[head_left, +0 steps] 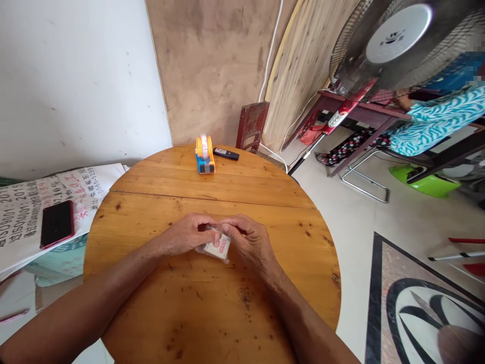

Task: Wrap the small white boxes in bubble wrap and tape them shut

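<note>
A small white box (219,247) with red print, in clear plastic wrapping, is held low over the middle of the round wooden table. My left hand (189,233) grips it from the left, its thumb across the printed face. At the box's upper right corner, my right hand (252,240) is closed, thumb and forefinger pinching what looks like the edge of the plastic wrapping. Loose film shows along the lower edge of the box. The other fingers of my right hand are curled and partly hidden.
On the table (151,303), toward its far edge, stand an orange and blue tape dispenser (205,154) and a black remote-like device (226,153). A phone (57,224) lies on printed sacks at left. A standing fan (397,35) and a seated person (439,121) are at right.
</note>
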The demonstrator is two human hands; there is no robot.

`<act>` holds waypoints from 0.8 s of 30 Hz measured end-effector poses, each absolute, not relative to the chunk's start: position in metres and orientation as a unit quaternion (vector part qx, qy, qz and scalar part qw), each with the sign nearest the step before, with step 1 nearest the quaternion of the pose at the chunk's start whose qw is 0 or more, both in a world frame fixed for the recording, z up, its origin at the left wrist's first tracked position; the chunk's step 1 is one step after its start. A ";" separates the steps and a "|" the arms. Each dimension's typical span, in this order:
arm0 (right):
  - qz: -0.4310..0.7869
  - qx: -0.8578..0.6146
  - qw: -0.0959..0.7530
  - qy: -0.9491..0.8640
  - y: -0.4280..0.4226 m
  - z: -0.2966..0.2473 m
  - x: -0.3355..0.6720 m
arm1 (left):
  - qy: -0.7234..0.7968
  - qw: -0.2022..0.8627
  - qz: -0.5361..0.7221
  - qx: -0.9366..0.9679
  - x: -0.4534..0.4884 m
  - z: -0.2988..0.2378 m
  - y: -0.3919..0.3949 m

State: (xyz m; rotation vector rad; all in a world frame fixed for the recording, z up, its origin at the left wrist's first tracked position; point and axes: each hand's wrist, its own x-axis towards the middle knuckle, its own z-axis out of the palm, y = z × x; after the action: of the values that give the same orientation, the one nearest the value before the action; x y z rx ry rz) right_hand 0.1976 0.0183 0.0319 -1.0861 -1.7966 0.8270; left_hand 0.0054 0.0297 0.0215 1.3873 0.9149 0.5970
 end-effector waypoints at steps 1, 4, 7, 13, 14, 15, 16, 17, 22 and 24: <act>0.326 -0.436 0.424 -0.724 0.018 0.032 0.197 | 0.403 0.629 0.262 0.611 0.005 0.022 0.030; 0.315 -0.440 0.412 -0.733 0.017 0.033 0.196 | 0.422 0.594 0.272 0.629 0.005 0.023 0.031; 0.291 -0.442 0.395 -0.752 0.016 0.034 0.196 | 0.426 0.576 0.277 0.640 0.004 0.024 0.031; 0.198 -0.406 0.390 -0.802 0.009 0.031 0.192 | 0.439 0.605 0.274 0.605 0.002 0.027 0.033; 0.186 -0.396 0.391 -0.810 0.008 0.031 0.191 | 0.443 0.605 0.268 0.605 0.001 0.027 0.034; 0.179 -0.389 0.390 -0.815 0.008 0.031 0.191 | 0.448 0.603 0.261 0.606 0.000 0.028 0.035; 0.176 -0.384 0.391 -0.818 0.008 0.031 0.191 | 0.453 0.603 0.251 0.607 -0.002 0.029 0.036; 0.177 -0.382 0.392 -0.818 0.007 0.032 0.191 | 0.456 0.603 0.242 0.609 -0.004 0.029 0.037; 0.194 -0.389 0.393 -0.810 0.008 0.031 0.192 | 0.446 0.604 0.217 0.624 -0.009 0.029 0.039; 0.196 -0.393 0.387 -0.811 0.008 0.030 0.193 | 0.450 0.600 0.219 0.624 -0.009 0.028 0.039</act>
State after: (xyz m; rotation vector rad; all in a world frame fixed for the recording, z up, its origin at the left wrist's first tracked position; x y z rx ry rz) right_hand 0.1927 0.0084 0.0302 -1.0000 -2.0640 0.4991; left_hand -0.0094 0.0391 0.0284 1.4474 1.0437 0.5088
